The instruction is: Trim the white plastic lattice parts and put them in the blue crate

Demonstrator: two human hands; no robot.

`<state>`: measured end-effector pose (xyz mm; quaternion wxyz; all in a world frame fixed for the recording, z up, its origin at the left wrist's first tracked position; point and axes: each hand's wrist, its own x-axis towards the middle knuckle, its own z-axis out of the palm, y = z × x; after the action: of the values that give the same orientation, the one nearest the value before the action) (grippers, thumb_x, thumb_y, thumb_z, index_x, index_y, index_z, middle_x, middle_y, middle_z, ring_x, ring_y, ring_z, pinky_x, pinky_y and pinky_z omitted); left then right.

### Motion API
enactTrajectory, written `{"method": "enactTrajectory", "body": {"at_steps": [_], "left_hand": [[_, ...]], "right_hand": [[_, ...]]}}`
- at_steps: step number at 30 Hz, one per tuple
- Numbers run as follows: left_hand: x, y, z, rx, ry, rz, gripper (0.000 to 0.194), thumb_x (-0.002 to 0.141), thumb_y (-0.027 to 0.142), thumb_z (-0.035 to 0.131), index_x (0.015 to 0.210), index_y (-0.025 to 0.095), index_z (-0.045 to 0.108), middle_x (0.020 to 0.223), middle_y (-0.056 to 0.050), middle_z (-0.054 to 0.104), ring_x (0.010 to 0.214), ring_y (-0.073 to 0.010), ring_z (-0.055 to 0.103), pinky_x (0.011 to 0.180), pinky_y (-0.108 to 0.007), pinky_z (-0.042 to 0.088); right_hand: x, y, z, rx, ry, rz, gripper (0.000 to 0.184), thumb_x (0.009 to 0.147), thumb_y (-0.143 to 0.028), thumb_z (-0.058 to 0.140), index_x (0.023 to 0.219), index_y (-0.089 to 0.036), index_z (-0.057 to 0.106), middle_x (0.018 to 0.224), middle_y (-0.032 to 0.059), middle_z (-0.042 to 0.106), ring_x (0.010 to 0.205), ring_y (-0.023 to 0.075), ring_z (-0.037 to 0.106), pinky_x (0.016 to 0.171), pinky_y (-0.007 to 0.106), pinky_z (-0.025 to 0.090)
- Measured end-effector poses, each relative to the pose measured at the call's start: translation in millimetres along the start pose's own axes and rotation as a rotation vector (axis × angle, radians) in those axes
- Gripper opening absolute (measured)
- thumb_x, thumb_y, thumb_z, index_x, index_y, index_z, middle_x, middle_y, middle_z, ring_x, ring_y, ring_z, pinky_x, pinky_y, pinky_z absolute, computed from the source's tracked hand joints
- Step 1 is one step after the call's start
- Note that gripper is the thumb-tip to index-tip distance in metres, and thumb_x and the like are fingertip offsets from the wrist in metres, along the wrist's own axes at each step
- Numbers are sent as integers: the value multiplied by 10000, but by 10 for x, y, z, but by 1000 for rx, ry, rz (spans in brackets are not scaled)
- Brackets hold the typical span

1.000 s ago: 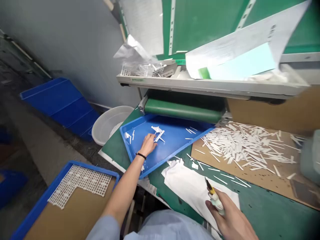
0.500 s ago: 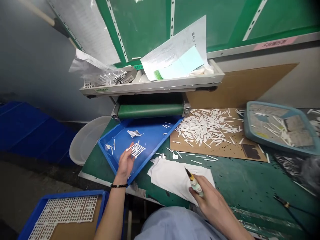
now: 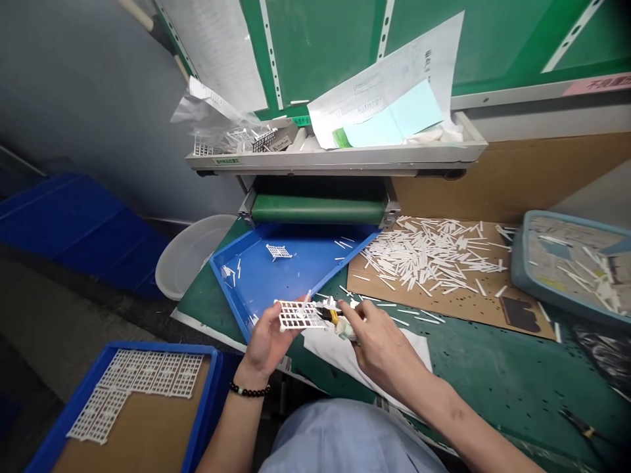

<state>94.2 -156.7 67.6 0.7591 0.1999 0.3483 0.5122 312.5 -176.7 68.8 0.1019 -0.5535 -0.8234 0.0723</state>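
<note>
My left hand (image 3: 269,341) pinches a white plastic grid (image 3: 298,315) by its left edge, above the near corner of the blue tray. A thin white stem stands up from the grid. In my right hand (image 3: 379,335) is a pair of cutting pliers (image 3: 336,318) with yellow and pale wrapped handles. Their dark jaws are at the right edge of the grid; whether the blades are closed on it I cannot tell. A white cloth (image 3: 340,358) lies under my right hand. Another white grid (image 3: 279,251) lies in the blue tray (image 3: 305,263).
Behind the tray is a green conveyor roller (image 3: 318,209) below a paper-filled shelf (image 3: 340,161). White sticks (image 3: 434,253) are heaped on cardboard, with a pale blue basin (image 3: 530,282) beyond. Rows of grids (image 3: 152,373) fill part of a lower-left crate (image 3: 214,374). Another tool (image 3: 579,424) lies right.
My left hand has lifted the grid from over the blue tray toward me. My right hand has brought the pliers left to the grid's edge. The view has shifted left.
</note>
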Motion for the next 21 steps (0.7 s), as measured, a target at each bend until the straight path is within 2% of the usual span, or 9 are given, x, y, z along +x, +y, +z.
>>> {"method": "enactTrajectory", "body": {"at_steps": [9, 16, 21], "left_hand": [[20, -77, 26, 119, -58, -72, 346, 876, 388, 559, 992, 97, 704, 1126, -159, 685, 1137, -311, 586, 1019, -470, 429], [38, -134, 97, 124, -38, -127, 425, 902, 447, 514, 1070, 94, 680, 1167, -167, 663, 1117, -299, 599, 1003, -470, 452], [29, -187, 168, 131, 28, -114, 397, 887, 459, 541, 1045, 123, 679, 1127, -141, 684, 1068, -265, 628, 980, -437, 482]], "right_hand": [[0, -23, -9, -27, -67, -28, 610, 729, 2, 421, 1317, -156, 456, 929, 91, 465, 728, 195, 429, 702, 306, 336], [-15, -4, 39, 18, -83, -6, 638, 720, -14, 461, 1342, -147, 421, 971, 100, 450, 761, 210, 435, 743, 319, 344], [-44, -15, 49, 34, -119, 21, 657, 701, 13, 458, 1341, -133, 421, 986, 108, 453, 762, 207, 434, 750, 314, 346]]}}
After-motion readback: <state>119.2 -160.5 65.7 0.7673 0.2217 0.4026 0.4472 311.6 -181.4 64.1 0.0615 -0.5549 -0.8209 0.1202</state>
